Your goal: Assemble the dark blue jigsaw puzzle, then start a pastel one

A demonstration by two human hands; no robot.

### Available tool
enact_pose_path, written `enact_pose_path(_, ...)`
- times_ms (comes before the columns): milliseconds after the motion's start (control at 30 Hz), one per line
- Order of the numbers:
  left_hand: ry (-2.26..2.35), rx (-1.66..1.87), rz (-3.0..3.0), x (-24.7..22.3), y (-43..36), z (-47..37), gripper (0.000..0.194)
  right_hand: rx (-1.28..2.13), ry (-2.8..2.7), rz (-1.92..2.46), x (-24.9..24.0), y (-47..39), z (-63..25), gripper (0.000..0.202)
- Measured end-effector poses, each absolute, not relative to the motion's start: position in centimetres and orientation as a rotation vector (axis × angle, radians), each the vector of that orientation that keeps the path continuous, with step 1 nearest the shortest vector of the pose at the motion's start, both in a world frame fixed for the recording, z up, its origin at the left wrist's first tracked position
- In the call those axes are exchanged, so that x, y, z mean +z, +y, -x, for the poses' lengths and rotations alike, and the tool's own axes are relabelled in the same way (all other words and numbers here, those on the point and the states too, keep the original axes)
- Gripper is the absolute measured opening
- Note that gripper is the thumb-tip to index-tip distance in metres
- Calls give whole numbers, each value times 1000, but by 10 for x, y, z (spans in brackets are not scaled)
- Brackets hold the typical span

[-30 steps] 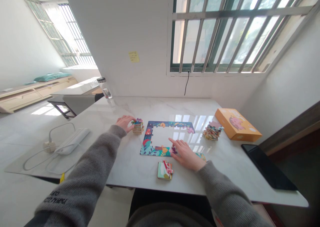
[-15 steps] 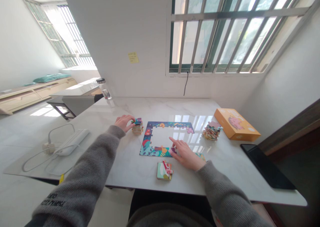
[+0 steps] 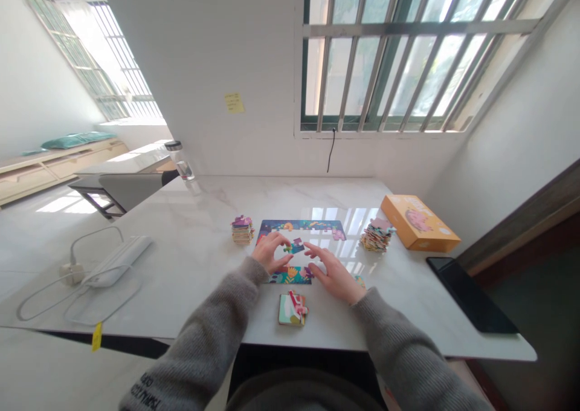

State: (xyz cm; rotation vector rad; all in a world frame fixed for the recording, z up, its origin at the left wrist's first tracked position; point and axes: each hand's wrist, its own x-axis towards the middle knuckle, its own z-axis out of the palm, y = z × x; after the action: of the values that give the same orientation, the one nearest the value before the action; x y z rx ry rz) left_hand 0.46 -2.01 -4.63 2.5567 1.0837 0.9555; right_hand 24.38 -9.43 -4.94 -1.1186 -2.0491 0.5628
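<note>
The left hand (image 3: 273,252) arches over the puzzle border (image 3: 312,224), hiding much of its left side, thumb and fingers holding a puzzle piece (image 3: 297,246). Right of that grip, the right hand (image 3: 334,273) spreads thumb and forefinger wide; whether it touches the piece is unclear.

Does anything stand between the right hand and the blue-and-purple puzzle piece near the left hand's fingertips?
Nothing visible does. The right hand has its index fingertip just beside the puzzle piece; whether they touch is unclear. The left hand is at the opposite side, not between them.
</note>
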Motion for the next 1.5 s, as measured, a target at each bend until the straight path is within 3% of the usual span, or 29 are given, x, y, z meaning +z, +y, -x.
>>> enact_pose_path(400, 740, 1046, -2366, -52, -40, -32, 17, 769, -1802, 1118, -37, -92, -246, 26)
enact_pose_path(600, 638, 909, -2392, -57, -42, -28, 38, 856, -1733, 1091, -41, -88, -248, 21)
enact_pose_path(800, 629, 908, -2430, -62, -40, -29, 19, 911, -1723, 1086, -45, -86, -248, 22)
enact_pose_path(1000, 645, 943, -2500, -65, -40, -30, 18, 925, -1743, 1092, -46, -85, -248, 20)
enact_pose_path(1233, 736, 1046, -2536, -65, -39, -28, 14, 493, -2041, 989, -41, -92, -251, 29)
enact_pose_path(1500, 753, 1006, -2519, -71, -39, -30, 13, 290, -2236, 1020, -48, -89, -263, 41)
